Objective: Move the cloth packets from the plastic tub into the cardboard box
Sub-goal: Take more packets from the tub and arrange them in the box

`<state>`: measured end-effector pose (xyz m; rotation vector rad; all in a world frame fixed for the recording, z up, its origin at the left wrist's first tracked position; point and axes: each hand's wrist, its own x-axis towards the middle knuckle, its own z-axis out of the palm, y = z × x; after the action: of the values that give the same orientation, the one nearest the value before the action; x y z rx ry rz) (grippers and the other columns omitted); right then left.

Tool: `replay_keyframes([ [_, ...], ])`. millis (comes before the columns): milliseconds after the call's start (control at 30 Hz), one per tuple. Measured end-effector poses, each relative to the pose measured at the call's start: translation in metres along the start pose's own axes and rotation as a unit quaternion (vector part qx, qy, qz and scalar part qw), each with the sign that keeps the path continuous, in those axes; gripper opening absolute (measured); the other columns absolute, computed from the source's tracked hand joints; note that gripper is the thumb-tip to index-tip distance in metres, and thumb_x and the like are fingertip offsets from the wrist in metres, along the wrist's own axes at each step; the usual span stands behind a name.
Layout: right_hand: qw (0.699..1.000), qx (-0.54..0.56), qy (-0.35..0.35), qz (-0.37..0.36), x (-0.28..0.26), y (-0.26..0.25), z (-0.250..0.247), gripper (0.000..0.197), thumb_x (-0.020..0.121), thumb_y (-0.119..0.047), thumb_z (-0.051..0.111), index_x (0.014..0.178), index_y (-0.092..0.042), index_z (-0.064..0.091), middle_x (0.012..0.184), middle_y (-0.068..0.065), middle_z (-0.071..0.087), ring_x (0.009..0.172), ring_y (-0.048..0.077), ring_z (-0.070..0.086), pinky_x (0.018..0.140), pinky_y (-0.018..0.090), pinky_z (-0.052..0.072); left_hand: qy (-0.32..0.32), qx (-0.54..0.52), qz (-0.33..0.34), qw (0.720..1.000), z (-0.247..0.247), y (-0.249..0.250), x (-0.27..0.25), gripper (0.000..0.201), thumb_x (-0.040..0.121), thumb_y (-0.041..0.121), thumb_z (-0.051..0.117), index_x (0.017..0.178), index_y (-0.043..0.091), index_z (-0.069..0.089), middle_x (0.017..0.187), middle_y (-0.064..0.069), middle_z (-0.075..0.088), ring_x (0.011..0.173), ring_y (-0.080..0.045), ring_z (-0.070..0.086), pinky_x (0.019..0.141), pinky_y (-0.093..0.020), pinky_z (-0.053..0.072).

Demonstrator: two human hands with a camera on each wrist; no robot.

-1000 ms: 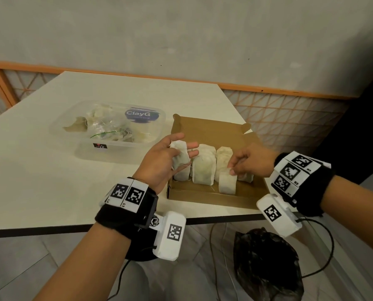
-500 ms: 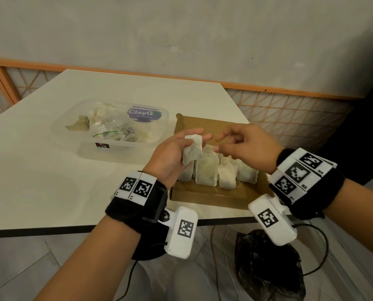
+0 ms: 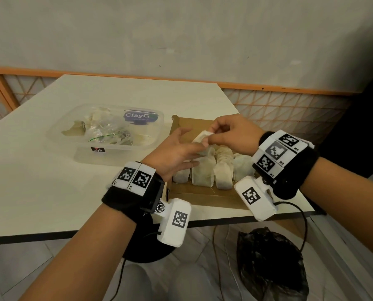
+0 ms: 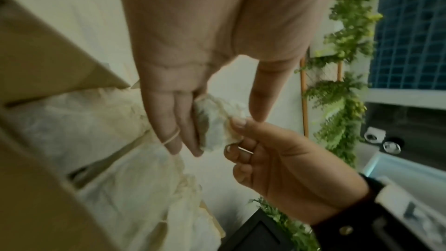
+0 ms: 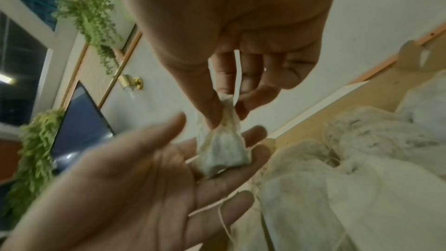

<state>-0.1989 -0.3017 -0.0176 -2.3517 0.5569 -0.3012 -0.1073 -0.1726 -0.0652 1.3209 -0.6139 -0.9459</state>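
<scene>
One cloth packet (image 3: 200, 136) hangs over the cardboard box (image 3: 203, 195). My right hand (image 3: 212, 132) pinches its gathered top between thumb and fingertips (image 5: 210, 110). My left hand (image 3: 192, 146) lies under it with straight fingers, and the packet's bottom (image 5: 222, 152) rests on them. In the left wrist view the packet (image 4: 214, 127) sits against my left fingers (image 4: 173, 121). Several packets (image 3: 204, 172) stand in a row inside the box. The clear plastic tub (image 3: 107, 158) to the left holds more packets (image 3: 103, 129).
Box and tub sit on a white table (image 3: 40, 181); the box lies near its front right corner. A black bag (image 3: 270, 268) and cables lie on the floor below. An orange-framed lattice rail (image 3: 278, 105) runs behind the table.
My right hand left the row in the box, rose and took the packet's top from my left hand. My left fingers, which were curled round the packet, have straightened.
</scene>
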Motion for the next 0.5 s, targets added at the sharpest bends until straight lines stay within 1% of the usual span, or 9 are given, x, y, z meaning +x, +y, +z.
replay_keyframes([
  [33,1.0,0.021,-0.003,0.013,0.0,0.002,-0.003,0.009,0.077,-0.014,0.072,0.077,-0.015,0.062,0.073,0.001,0.062,0.058,0.003,0.054,0.053,0.015,0.044,0.028,0.042,0.018,0.999,-0.001,-0.001,0.001,0.051,0.083,0.009,0.07,0.128,0.017,0.046,0.121,-0.009,0.063,0.105,-0.021,0.065,0.087,-0.031,0.052],
  [100,0.998,0.057,-0.013,0.038,-0.002,0.006,-0.006,0.01,0.077,-0.01,0.072,0.081,-0.011,0.062,0.073,0.002,0.063,0.06,0.006,0.056,0.049,0.012,0.041,0.068,0.078,0.044,0.994,-0.003,-0.001,0.002,0.028,0.079,0.006,0.073,0.104,0.015,0.062,0.105,-0.008,0.068,0.092,-0.016,0.065,0.077,-0.025,0.051],
  [167,0.997,0.071,-0.02,0.038,-0.004,0.009,-0.007,0.022,0.075,-0.008,0.073,0.094,-0.01,0.061,0.078,0.007,0.064,0.063,0.01,0.056,0.052,0.014,0.043,0.091,0.081,0.051,0.991,-0.005,-0.001,0.003,0.014,0.08,0.007,0.072,0.088,0.016,0.065,0.09,-0.005,0.069,0.08,-0.012,0.065,0.074,-0.024,0.049],
  [233,0.997,0.072,-0.027,0.021,-0.006,0.01,-0.006,0.033,0.075,-0.008,0.074,0.104,-0.011,0.06,0.083,0.011,0.062,0.067,0.012,0.056,0.059,0.016,0.044,0.095,0.084,0.049,0.991,-0.003,-0.001,0.003,0.005,0.084,0.013,0.069,0.083,0.017,0.067,0.082,-0.001,0.07,0.069,-0.006,0.066,0.07,-0.022,0.049],
  [267,0.996,0.08,-0.027,0.012,-0.007,0.01,-0.006,0.03,0.076,-0.007,0.073,0.104,-0.01,0.061,0.081,0.011,0.062,0.067,0.01,0.057,0.062,0.016,0.044,0.093,0.088,0.048,0.991,-0.001,0.0,0.002,0.002,0.086,0.016,0.068,0.084,0.018,0.068,0.081,0.001,0.07,0.065,-0.005,0.065,0.067,-0.02,0.048],
  [333,0.995,0.099,-0.008,0.003,-0.01,0.01,-0.009,0.017,0.08,-0.006,0.069,0.097,-0.005,0.066,0.072,0.003,0.062,0.056,-0.004,0.056,0.056,0.007,0.042,0.094,0.094,0.045,0.99,0.003,0.0,0.001,0.008,0.088,0.024,0.065,0.084,0.019,0.069,0.08,0.002,0.07,0.064,-0.005,0.065,0.065,-0.019,0.047],
  [400,0.996,0.089,0.019,0.0,-0.012,0.012,-0.014,0.012,0.08,-0.009,0.069,0.092,-0.004,0.068,0.066,-0.005,0.06,0.047,-0.01,0.052,0.048,0.002,0.036,0.101,0.089,0.045,0.99,0.005,-0.001,-0.001,0.014,0.091,0.029,0.062,0.082,0.02,0.07,0.081,0.004,0.071,0.068,-0.006,0.066,0.066,-0.02,0.047],
  [467,0.998,0.058,0.018,0.007,-0.013,0.017,-0.021,0.012,0.08,-0.013,0.07,0.089,-0.005,0.07,0.069,-0.004,0.062,0.051,-0.009,0.053,0.051,0.004,0.039,0.124,0.083,0.069,0.986,0.003,-0.003,-0.003,0.02,0.092,0.029,0.059,0.078,0.021,0.069,0.081,0.005,0.072,0.072,-0.007,0.067,0.068,-0.022,0.047],
  [500,1.0,0.023,0.006,0.015,-0.015,0.021,-0.026,0.014,0.08,-0.016,0.07,0.088,-0.005,0.07,0.073,-0.002,0.065,0.059,-0.006,0.056,0.059,0.008,0.043,0.143,0.08,0.091,0.982,0.001,-0.005,-0.004,0.019,0.092,0.028,0.059,0.077,0.022,0.069,0.081,0.007,0.072,0.074,-0.006,0.067,0.07,-0.022,0.047],
])
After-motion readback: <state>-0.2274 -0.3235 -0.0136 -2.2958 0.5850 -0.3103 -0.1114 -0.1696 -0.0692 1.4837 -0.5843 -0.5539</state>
